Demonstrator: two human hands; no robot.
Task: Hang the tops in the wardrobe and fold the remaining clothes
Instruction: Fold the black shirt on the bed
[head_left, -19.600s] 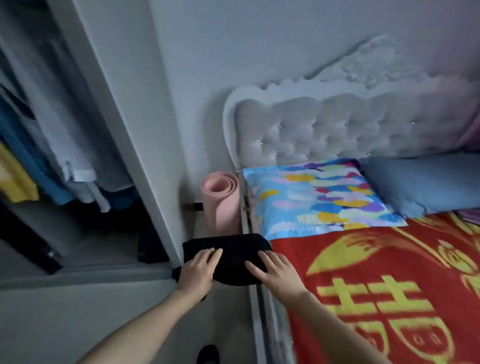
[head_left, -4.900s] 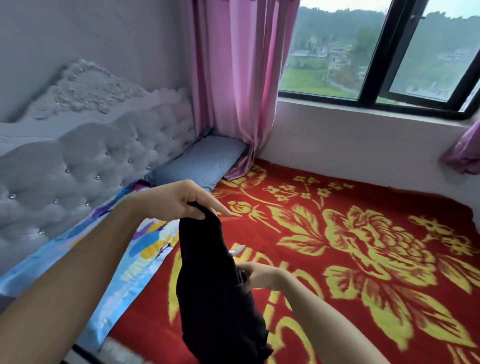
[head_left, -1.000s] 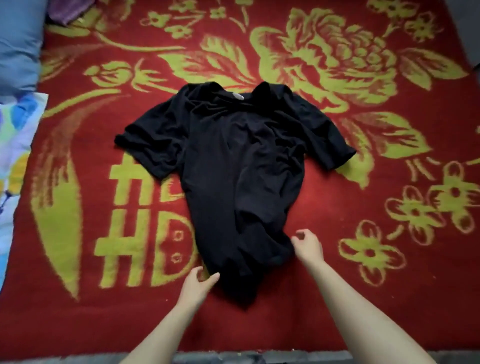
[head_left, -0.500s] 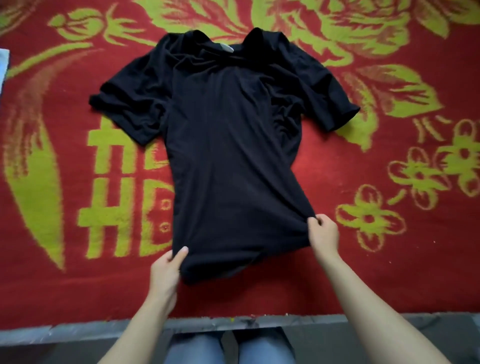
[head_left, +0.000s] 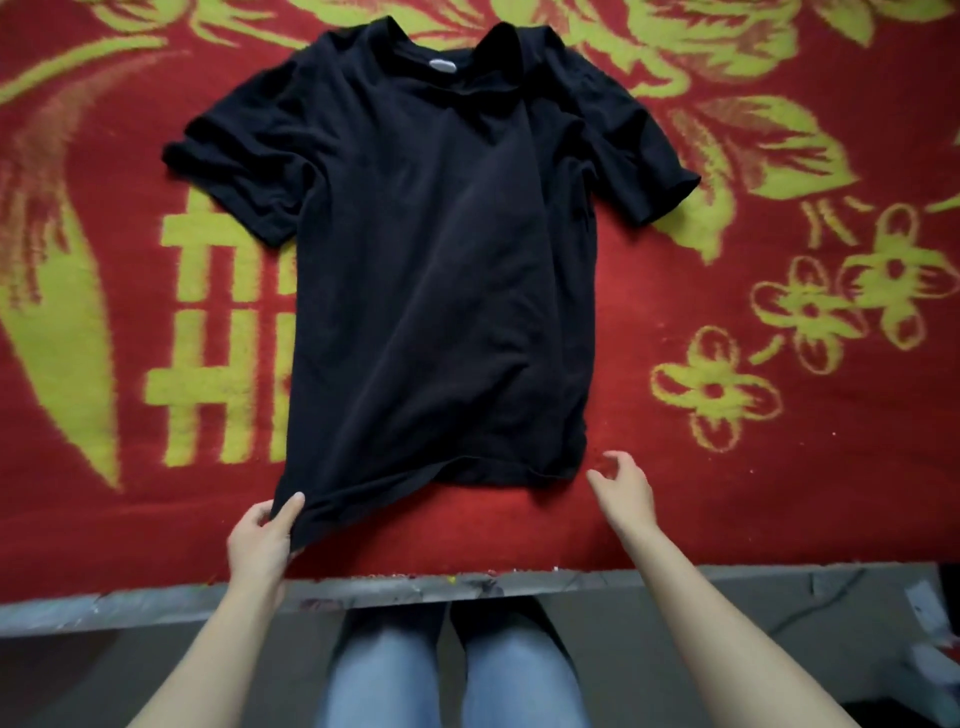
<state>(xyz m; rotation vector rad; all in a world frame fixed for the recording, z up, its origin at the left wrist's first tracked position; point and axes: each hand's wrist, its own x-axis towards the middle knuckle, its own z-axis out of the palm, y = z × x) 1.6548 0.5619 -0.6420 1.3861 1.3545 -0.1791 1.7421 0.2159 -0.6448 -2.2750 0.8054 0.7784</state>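
Right hand (head_left: 621, 493) newly off flat black T-shirt (head_left: 441, 260), loose-fingered; left hand (head_left: 260, 538) in hem (head_left: 363, 498) pinch.

The plain black short-sleeved T-shirt (head_left: 441, 260) has a small pale oval label (head_left: 442, 65) at its far neckline. The red woven bedspread (head_left: 727, 509) under it is patterned in yellow-green, with flowers to the right, leaves at the far side and blocky characters to the left. Nearest are my faded blue denim jeans (head_left: 395, 670).

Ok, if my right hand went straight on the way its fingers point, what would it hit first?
Probably the near right hem corner of the black T-shirt, just ahead of the right hand; depth is unclear.
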